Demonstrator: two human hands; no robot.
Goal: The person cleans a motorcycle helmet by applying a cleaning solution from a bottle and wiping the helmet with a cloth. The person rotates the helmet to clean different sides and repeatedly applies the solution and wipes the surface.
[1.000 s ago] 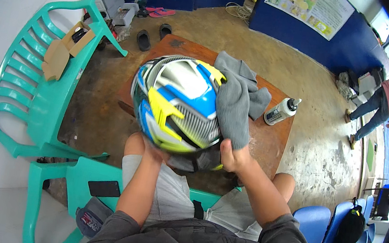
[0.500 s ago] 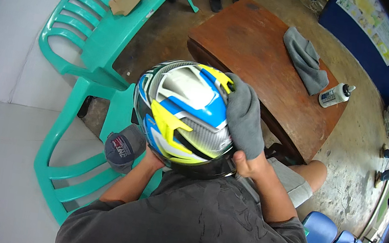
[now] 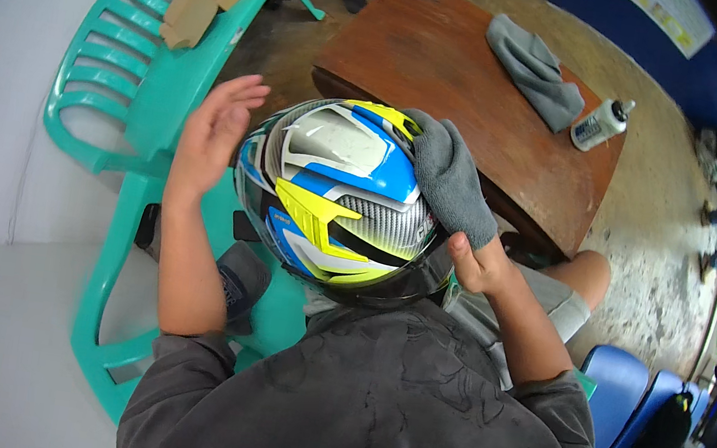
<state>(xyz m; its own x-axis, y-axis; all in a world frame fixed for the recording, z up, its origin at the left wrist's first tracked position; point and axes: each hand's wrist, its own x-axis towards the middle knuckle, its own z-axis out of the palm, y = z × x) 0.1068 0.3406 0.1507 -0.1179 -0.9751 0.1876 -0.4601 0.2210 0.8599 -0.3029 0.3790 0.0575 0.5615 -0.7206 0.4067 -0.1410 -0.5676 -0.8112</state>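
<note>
A full-face helmet [image 3: 348,200] in white, blue, yellow and black sits at my lap, its glossy shell facing up. Raised just off its left side is my left hand [image 3: 215,126], fingers stretched out and holding nothing. A grey cloth [image 3: 451,182] covers the fingers of my right hand [image 3: 481,261], which presses it against the helmet's right side. Only the thumb and the base of that hand show; the fingers are hidden by the cloth.
A low wooden table [image 3: 421,40] ahead carries another grey cloth [image 3: 534,73] and a white bottle [image 3: 599,128]. Left, a green plastic chair [image 3: 171,92] bears an open cardboard box [image 3: 193,16]. A grey cap [image 3: 242,281] lies beside me. Blue chairs [image 3: 615,388] stand at right.
My left hand has let go of the helmet's lower left side and lifted up and away, opening. The right hand stays at the cloth on the helmet. The view has shifted slightly.
</note>
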